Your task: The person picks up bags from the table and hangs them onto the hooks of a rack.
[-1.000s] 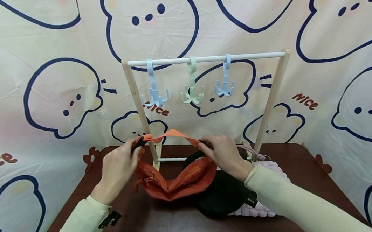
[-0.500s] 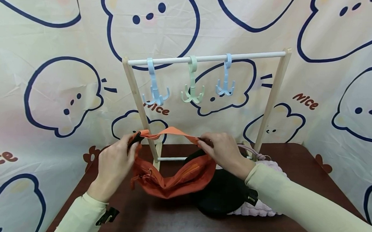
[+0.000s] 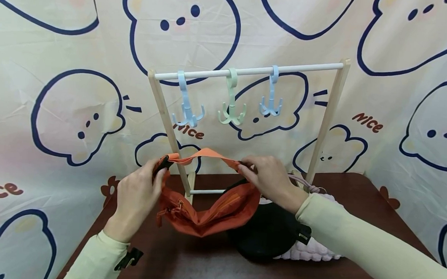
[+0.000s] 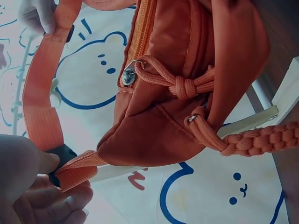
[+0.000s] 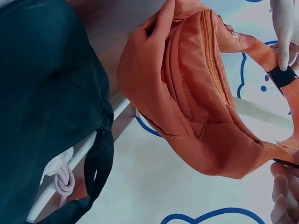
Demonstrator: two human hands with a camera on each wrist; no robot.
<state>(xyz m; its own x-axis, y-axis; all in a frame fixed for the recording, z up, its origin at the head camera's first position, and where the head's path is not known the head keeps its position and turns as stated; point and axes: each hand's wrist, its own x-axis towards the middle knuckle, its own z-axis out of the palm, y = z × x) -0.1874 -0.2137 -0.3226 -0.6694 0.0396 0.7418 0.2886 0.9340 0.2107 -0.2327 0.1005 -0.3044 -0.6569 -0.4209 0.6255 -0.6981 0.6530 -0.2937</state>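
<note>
An orange waist bag (image 3: pixel 207 225) hangs in the air above the table, its strap (image 3: pixel 206 153) arched over it. My left hand (image 3: pixel 135 198) pinches the black buckle (image 4: pixel 60 161) at the strap's left end between thumb and fingers. At the other end, my right hand (image 3: pixel 272 180) pinches the strap where a bit of black shows; its fingertips are partly hidden. Knotted orange cord pulls (image 4: pixel 175 84) dangle from the zipper side in the left wrist view. The bag sags in the middle between both hands.
Behind the bag stands a wooden rack with a white bar (image 3: pixel 250 71), carrying two blue hooks (image 3: pixel 187 112) (image 3: pixel 271 104) and a green hook (image 3: pixel 231 110). A black bag (image 3: pixel 265 234) and a fluffy pale pink bag (image 3: pixel 308 251) lie on the brown table (image 3: pixel 197 269) at right.
Both hands have risen slightly with the orange waist bag between them. My left hand has shifted a little to the left. The hooks and the other bags look unchanged.
</note>
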